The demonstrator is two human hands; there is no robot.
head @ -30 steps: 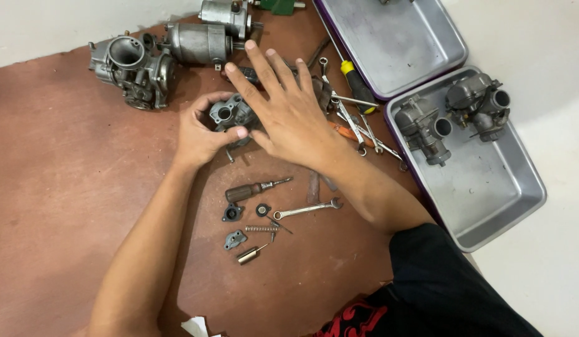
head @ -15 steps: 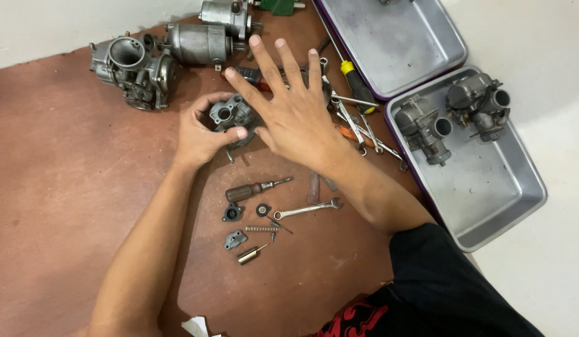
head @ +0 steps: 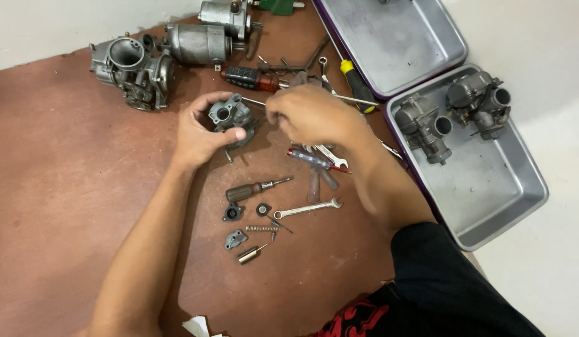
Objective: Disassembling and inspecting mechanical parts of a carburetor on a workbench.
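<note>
My left hand [head: 199, 134] grips a small grey carburetor body [head: 230, 114], holding it just above the red-brown mat [head: 65, 187]. My right hand [head: 311, 115] is right beside it with the fingers closed. A thin metal rod [head: 253, 101] sticks out of those fingers toward the carburetor body. How the rod is held inside the hand is hidden. Below the hands lie a brown-handled screwdriver [head: 252, 189], a small wrench [head: 307, 208], a spring [head: 261, 228] and several small fittings [head: 234, 238].
A larger carburetor [head: 130, 72] and a cylindrical motor [head: 199, 43] sit at the mat's far left. More screwdrivers [head: 252, 78] and wrenches lie behind my right hand. One steel tray [head: 395, 43] stands at the far right; a nearer tray [head: 489, 187] holds two carburetors [head: 426, 128].
My right hand was spread flat with fingers apart over the tools. It has now closed and drawn back toward the carburetor body with a thin rod. My left hand has barely moved.
</note>
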